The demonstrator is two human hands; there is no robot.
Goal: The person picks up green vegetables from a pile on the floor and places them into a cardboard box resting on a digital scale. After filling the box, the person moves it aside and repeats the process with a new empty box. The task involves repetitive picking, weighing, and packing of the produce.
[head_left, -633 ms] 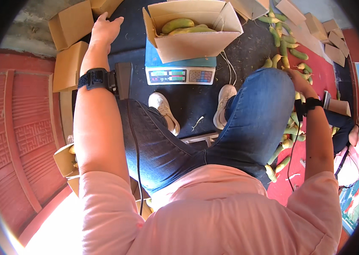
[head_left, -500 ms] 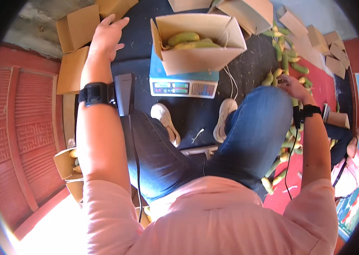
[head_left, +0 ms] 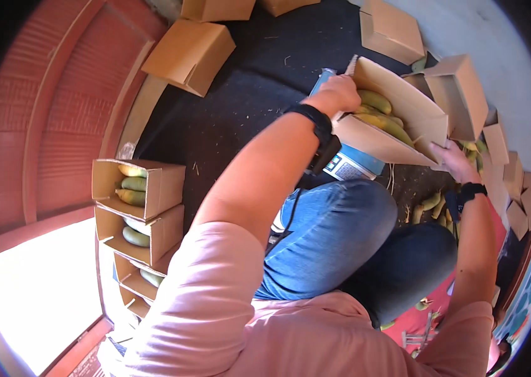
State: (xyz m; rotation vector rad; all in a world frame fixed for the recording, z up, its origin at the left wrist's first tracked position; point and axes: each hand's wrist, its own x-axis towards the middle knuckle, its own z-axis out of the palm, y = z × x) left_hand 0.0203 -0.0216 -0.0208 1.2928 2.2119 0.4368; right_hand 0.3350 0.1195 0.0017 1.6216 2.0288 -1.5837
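Note:
An open cardboard box (head_left: 411, 100) holding green-yellow mangoes (head_left: 376, 100) is tilted above a blue weighing scale (head_left: 354, 164). My left hand (head_left: 339, 93) grips the box's near left edge, its wrist wearing a black band. My right hand (head_left: 452, 157) holds the box's right lower corner, also with a black wristband. My knees in blue jeans (head_left: 341, 232) are right below the scale.
Filled cardboard boxes of mangoes (head_left: 136, 188) are lined up at the left beside a red shutter. Empty boxes (head_left: 193, 50) lie on the dark mat at the top and along the right (head_left: 466, 94). Loose mangoes (head_left: 432, 204) lie near my right wrist.
The view has swung left. My left hand came from the empty boxes to the box on the scale, my right hand rose from the loose mangoes, and both now grip the tilted box.

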